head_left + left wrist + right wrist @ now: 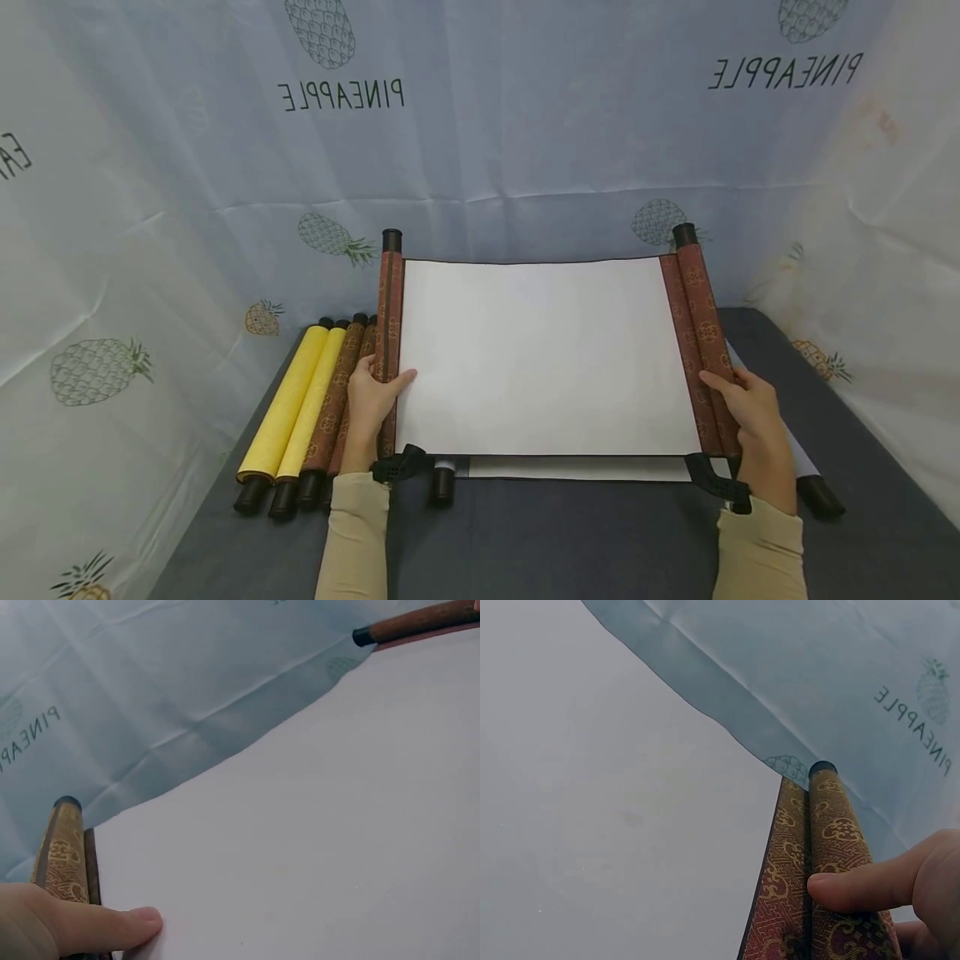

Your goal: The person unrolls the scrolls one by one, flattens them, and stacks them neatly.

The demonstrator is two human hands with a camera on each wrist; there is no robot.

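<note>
Pale blue cloth printed with pineapples hangs behind and to both sides, closing in a dark grey tabletop (570, 542). My left hand (371, 392) is clamped on the left roller (389, 333) of an open scroll (543, 358), thumb lying flat on the white sheet, fingers curled behind the brown patterned rod. My right hand (750, 412) grips the right roller (705, 342) the same way, index finger laid across the brocade. Held at 9 and 3 o'clock, the two hands keep the blank sheet stretched and lifted, tilted up toward me, so it cannot curl back on itself.

Under the sheet's near edge, at 6 o'clock, a second unrolled scroll (585, 468) lies flat on the tabletop, its black end knob (442, 483) poking out. At 9 o'clock, just beside my left hand, rolled scrolls lie side by side: two yellow scrolls (296, 400) and brown scrolls (337, 400), close enough to crowd that side. Bare grey surface shows toward me at 6 o'clock and at 3 o'clock beyond the right roller; the far edge at 12 o'clock meets the hanging cloth.
</note>
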